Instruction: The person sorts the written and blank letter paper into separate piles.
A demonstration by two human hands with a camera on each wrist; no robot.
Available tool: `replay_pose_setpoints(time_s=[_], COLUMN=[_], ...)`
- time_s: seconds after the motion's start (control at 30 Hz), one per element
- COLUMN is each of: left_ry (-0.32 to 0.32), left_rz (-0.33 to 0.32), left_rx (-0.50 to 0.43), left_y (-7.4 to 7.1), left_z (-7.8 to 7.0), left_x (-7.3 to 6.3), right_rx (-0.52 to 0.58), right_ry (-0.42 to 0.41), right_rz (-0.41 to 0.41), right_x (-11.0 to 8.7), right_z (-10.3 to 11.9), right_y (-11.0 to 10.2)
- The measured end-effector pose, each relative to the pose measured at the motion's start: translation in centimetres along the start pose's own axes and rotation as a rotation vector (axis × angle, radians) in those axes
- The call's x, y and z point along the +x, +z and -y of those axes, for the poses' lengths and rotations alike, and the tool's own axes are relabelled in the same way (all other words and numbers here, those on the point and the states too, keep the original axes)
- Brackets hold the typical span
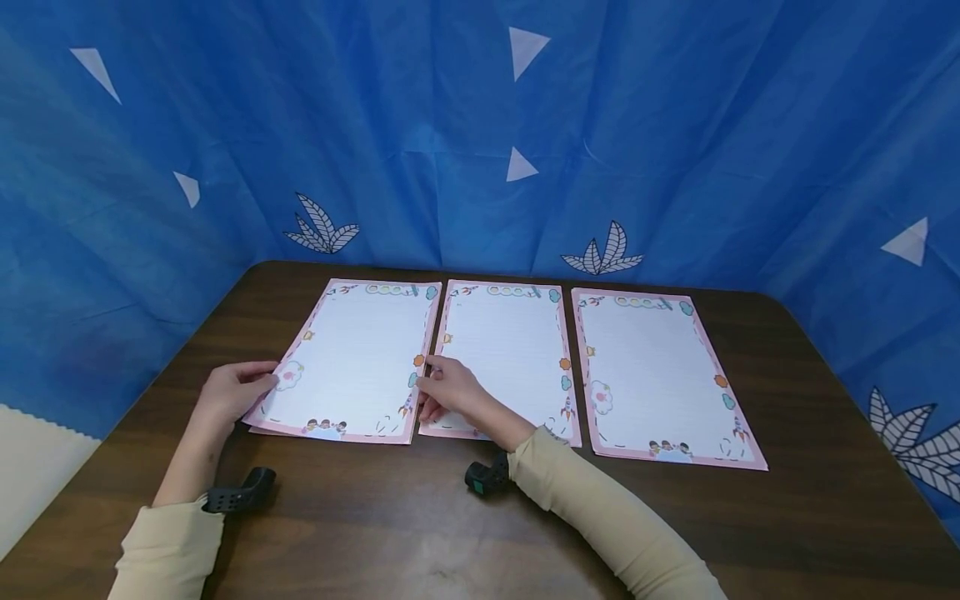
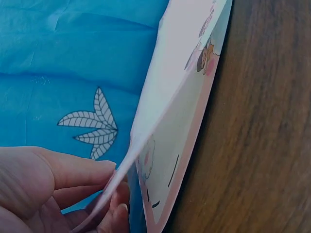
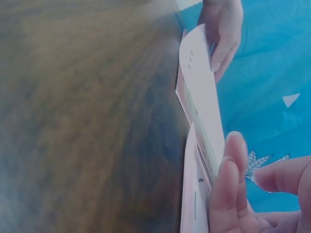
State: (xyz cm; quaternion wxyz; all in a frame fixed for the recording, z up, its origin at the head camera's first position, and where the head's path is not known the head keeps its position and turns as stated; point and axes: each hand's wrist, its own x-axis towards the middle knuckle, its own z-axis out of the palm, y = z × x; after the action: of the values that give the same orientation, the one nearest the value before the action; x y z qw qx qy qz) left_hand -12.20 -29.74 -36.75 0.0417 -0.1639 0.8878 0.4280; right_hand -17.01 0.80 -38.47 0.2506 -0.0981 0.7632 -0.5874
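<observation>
Three piles of white paper with pink cartoon borders lie side by side. My left hand (image 1: 231,392) pinches the left edge of the top sheet (image 1: 352,358) on the left pile. In the left wrist view that sheet (image 2: 167,73) is lifted and bowed above another bordered sheet (image 2: 170,160). My right hand (image 1: 453,390) is at the top sheet's right edge, over the middle pile (image 1: 502,342). The right wrist view shows its fingers (image 3: 226,189) fairly straight beside the paper, the thumb and fingers spread apart.
The right-hand pile (image 1: 652,367) lies on the dark wooden table (image 1: 360,533). A blue curtain (image 1: 465,108) with white triangles and leaf prints hangs behind the table's far edge. Black wrist cameras (image 1: 243,492) are strapped at both sleeve cuffs.
</observation>
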Motion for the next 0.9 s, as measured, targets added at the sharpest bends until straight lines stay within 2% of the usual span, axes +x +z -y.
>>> replay_pose_setpoints(time_s=[0.17,0.4,0.9], left_ry=[0.007,0.025,0.024], left_rz=[0.014,0.010,0.008], left_rx=[0.035,0.058,0.065], left_y=[0.17,0.47,0.45], left_z=[0.18,0.41,0.15], left_x=[0.20,0.52,0.12], right_rx=[-0.048,-0.043,-0.061], right_ry=[-0.001,-0.012,-0.004], right_rz=[-0.008,-0.001,0.010], right_x=[-0.01,0.14,0.02], right_z=[0.16,0.09,0.02], right_y=[-0.21,-0.33,-0.35])
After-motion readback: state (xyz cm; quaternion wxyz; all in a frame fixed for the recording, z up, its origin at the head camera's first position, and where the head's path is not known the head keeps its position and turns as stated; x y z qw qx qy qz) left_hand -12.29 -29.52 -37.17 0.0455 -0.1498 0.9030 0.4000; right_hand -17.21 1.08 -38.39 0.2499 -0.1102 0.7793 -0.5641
